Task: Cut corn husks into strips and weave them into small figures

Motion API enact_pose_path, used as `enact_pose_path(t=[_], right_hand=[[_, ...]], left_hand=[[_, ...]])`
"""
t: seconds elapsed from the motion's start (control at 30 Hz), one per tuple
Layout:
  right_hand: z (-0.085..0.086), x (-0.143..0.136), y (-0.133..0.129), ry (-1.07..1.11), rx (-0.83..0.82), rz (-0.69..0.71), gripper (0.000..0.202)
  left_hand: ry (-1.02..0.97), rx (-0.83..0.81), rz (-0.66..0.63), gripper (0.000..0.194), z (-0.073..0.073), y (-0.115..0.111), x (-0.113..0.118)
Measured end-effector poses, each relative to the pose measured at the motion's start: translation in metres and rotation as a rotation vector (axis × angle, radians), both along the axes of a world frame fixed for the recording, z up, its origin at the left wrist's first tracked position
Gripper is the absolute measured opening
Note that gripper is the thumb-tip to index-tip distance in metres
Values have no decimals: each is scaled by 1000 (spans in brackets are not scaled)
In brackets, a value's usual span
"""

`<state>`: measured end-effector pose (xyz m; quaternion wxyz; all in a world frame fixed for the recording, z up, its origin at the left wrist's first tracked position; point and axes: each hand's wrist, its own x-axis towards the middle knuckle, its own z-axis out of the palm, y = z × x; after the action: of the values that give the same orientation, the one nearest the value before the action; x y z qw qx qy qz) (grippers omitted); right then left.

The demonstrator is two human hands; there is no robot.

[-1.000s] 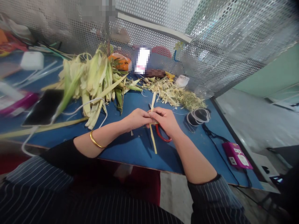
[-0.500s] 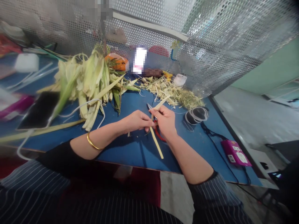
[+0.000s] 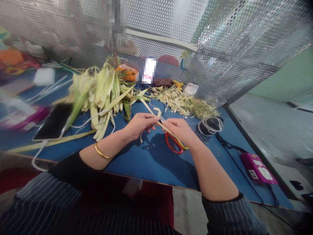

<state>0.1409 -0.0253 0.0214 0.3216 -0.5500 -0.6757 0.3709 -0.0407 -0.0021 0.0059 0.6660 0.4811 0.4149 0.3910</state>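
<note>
A pale husk strip [image 3: 147,107] runs slantwise between both hands over the blue table. My left hand [image 3: 143,125] pinches it with thumb and forefinger, the other fingers curled. Close beside it, my right hand [image 3: 176,128] is closed on the same strip. A short bent end of husk [image 3: 157,112] sticks up just above the fingertips. Scissors with red and yellow handles [image 3: 174,146] lie below my right hand, their blades mostly hidden by it. A small thin piece [image 3: 141,137] hangs beneath my left hand.
A large heap of husks [image 3: 97,88] lies at the left behind a dark phone [image 3: 53,121] with a white cable. Husk scraps [image 3: 182,99] spread along the mesh panel. A cord spool [image 3: 209,126] and a purple power block [image 3: 258,168] sit at the right.
The strip has turned from pointing down toward the table's front edge to slanting from upper left to lower right. More of the scissors' handles shows. The camera view has shifted slightly.
</note>
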Motion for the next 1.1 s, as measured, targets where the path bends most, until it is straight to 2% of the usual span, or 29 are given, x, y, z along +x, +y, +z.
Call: enact_pose_path(t=[0.1, 0.23, 0.33, 0.43, 0.5, 0.6, 0.77, 0.83, 0.97, 1.03, 1.1], right_hand=[[-2, -5, -2, -97, 54, 110, 38], [-5, -6, 0, -154, 200, 183, 34], [-8, -3, 3, -176, 202, 39, 34], [-12, 0, 7, -124, 185, -116, 34], [-14, 1, 8, -54, 162, -125, 38], [-16, 1, 9, -42, 124, -104, 44], [-15, 3, 10, -322, 375, -192, 38], [-14, 2, 9, -245, 303, -174, 39], [-14, -6, 5, 242, -12, -100, 36], [-18, -11, 4, 405, -32, -150, 30], [-24, -15, 6, 461, -2, -228, 26]], left_hand=[[39, 80, 14, 23, -6, 1, 3], [15, 78, 110, 21, -12, 2, 6], [-10, 5, 124, 22, -10, 2, 5], [-48, -68, 55, 32, -6, 0, 2], [-55, -86, 10, 38, -3, -2, 1], [-18, -86, -40, 34, -1, -4, 2], [54, -13, -21, 30, -4, -4, 3], [81, -4, -18, 31, -4, -4, 4], [107, -31, -98, 33, -5, -7, 6], [103, -48, -142, 32, -6, -9, 7], [96, -52, -153, 30, -6, -10, 7]])
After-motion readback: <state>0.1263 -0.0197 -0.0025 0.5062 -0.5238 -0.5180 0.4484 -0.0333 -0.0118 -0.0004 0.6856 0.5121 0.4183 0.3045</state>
